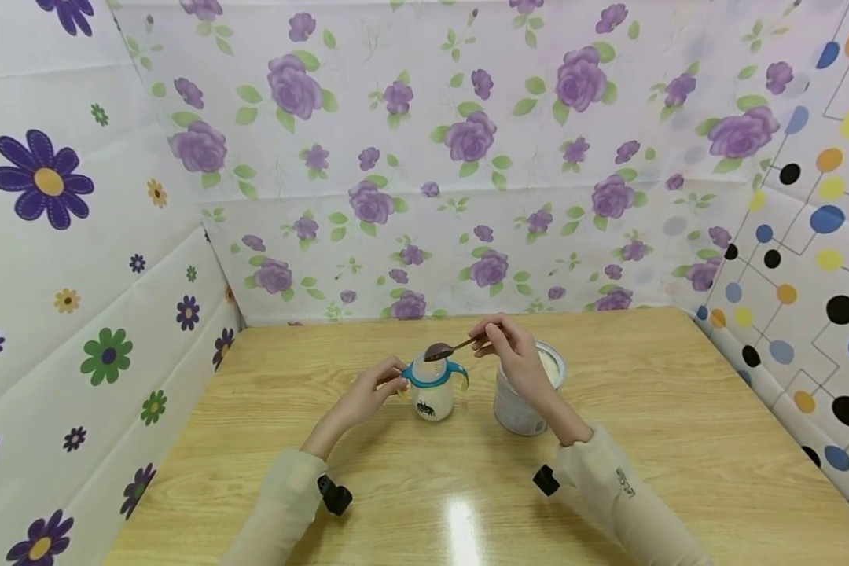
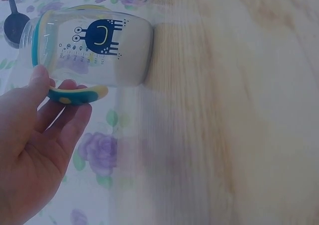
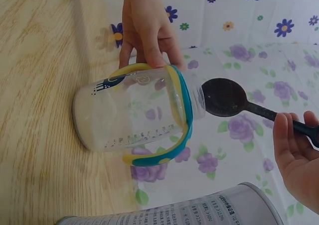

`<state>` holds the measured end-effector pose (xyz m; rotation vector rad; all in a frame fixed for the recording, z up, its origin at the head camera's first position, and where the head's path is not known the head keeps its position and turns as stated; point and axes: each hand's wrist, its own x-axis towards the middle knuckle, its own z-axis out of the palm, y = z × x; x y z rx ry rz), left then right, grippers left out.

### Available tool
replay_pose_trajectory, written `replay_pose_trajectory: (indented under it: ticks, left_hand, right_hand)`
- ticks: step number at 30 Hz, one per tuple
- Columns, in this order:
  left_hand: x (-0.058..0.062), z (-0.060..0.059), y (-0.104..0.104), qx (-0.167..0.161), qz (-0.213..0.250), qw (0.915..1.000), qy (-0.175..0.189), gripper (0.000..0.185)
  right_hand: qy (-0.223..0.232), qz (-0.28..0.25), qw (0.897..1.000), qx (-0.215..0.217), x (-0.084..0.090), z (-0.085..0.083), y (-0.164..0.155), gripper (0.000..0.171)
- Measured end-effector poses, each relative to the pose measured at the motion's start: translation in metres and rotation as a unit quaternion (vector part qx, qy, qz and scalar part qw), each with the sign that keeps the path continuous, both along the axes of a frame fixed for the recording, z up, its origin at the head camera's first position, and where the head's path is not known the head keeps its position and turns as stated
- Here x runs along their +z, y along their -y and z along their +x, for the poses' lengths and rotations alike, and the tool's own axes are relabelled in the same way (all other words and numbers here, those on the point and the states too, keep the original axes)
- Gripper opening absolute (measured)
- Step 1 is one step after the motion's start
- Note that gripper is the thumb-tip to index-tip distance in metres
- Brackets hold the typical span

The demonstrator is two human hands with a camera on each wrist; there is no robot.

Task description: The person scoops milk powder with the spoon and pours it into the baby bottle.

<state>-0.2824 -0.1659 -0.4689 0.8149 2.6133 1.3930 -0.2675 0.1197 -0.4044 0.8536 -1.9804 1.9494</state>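
Note:
A clear baby bottle (image 1: 433, 405) with a blue-green collar stands upright on the table, a pale layer showing at its bottom. My left hand (image 1: 368, 395) pinches one of its two side handles (image 2: 75, 95) between thumb and fingers. In my right hand (image 1: 518, 358) is the handle of a dark spoon (image 3: 224, 96), its bowl tilted right at the bottle's open mouth. Just right of the bottle, below my right forearm, stands an open can (image 1: 516, 413) with pale cream contents; hand and wrist hide part of its rim.
The wooden table (image 1: 269, 440) meets a wall cloth with purple roses (image 1: 470, 137) at the back. Patterned cloths also hang at the left and right sides. A small black device sits at each sleeve cuff.

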Motion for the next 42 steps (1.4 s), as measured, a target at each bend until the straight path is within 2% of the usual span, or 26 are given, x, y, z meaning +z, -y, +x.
replay_pose_trajectory:
  ticks: [9, 18, 24, 27, 36, 42]
  left_hand:
    - [0.002, 0.0, 0.001, 0.002, -0.009, 0.9999, 0.004, 0.011]
    - [0.005, 0.0, 0.001, -0.011, -0.014, 0.9998, 0.009, 0.011]
    - [0.012, 0.001, 0.001, -0.027, -0.029, 0.9991, -0.013, 0.01]
    - [0.014, 0.001, 0.001, -0.031, -0.033, 0.9989, -0.011, 0.009]
    - [0.012, -0.002, 0.002, -0.032, -0.038, 0.9987, -0.006, 0.008]
    - [0.013, -0.002, 0.002, -0.033, -0.044, 0.9985, -0.007, 0.008]
  right_hand:
    - [-0.002, -0.027, 1.0, -0.014, 0.002, -0.001, -0.007, 0.034]
    - [0.023, -0.068, 0.997, -0.026, 0.0, -0.002, -0.015, 0.04]
    - [0.038, -0.088, 0.995, -0.037, -0.001, -0.003, -0.02, 0.041]
    - [0.048, -0.1, 0.993, -0.042, -0.002, -0.004, -0.023, 0.041]
    - [0.072, -0.125, 0.988, -0.051, -0.005, -0.006, -0.028, 0.043]
    - [0.083, -0.13, 0.986, -0.056, -0.006, -0.006, -0.029, 0.038]
